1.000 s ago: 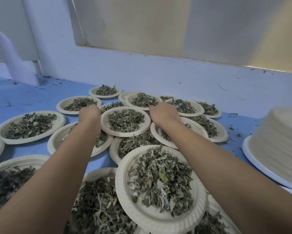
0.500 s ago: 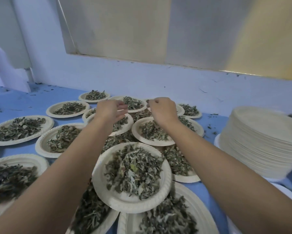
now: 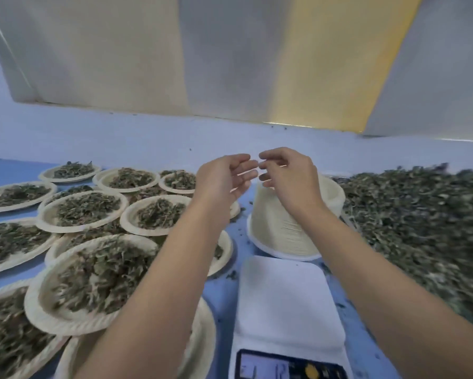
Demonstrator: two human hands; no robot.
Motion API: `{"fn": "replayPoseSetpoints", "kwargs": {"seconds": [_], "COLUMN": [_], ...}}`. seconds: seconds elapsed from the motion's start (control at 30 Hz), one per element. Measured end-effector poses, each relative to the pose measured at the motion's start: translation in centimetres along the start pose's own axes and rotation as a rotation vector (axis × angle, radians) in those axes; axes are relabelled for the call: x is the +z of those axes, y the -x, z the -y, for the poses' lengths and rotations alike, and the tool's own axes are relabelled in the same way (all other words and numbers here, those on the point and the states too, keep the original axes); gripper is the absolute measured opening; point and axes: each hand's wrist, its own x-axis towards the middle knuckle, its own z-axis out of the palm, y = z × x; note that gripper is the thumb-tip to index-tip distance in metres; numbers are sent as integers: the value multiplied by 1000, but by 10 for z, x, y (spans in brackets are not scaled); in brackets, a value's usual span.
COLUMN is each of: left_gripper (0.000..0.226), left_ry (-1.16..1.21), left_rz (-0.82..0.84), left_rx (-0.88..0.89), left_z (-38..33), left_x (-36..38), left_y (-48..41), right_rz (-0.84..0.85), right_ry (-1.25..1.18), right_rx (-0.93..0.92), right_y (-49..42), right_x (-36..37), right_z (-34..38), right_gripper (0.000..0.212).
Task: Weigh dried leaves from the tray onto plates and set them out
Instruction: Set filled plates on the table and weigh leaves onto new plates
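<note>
Both my hands hover in the air above the stack of empty paper plates (image 3: 290,228). My left hand (image 3: 224,179) and my right hand (image 3: 287,173) face each other with loosely curled fingers, their fingertips almost touching, and neither holds anything. Several paper plates with dried leaves (image 3: 82,212) cover the blue table on the left, some overlapping. A large heap of dried leaves (image 3: 421,228) lies at the right. A white scale (image 3: 287,310) with a bare platform sits in front of the plate stack.
The scale's dark display panel (image 3: 290,367) is at the bottom edge. A pale wall (image 3: 147,135) rises close behind the table (image 3: 224,294). Leaf crumbs are scattered on the blue surface around the stack.
Both hands let go of the filled plates at the left, lifted and moved right, to above the empty plate stack. The view swung right, bringing the scale and leaf heap into sight.
</note>
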Motion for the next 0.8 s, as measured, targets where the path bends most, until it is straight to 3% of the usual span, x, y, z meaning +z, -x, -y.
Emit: {"fn": "replayPoseSetpoints", "kwargs": {"seconds": [0.27,0.53,0.8], "left_gripper": [23,22,24], "left_ry": [75,78,56], "left_rz": [45,4,-31], "left_rx": [-47,-56,-23], "left_z": [33,43,46], "left_x": [31,29,28], "left_y": [25,30,30], "right_rz": [114,291,251], "right_ry": [691,1004,1060], "right_rx": [-178,-252,-322], "right_y": [24,29,35], "right_x": [-53,-51,-50], "right_z": [-28,-25,-31], "right_gripper": [27,31,27]}}
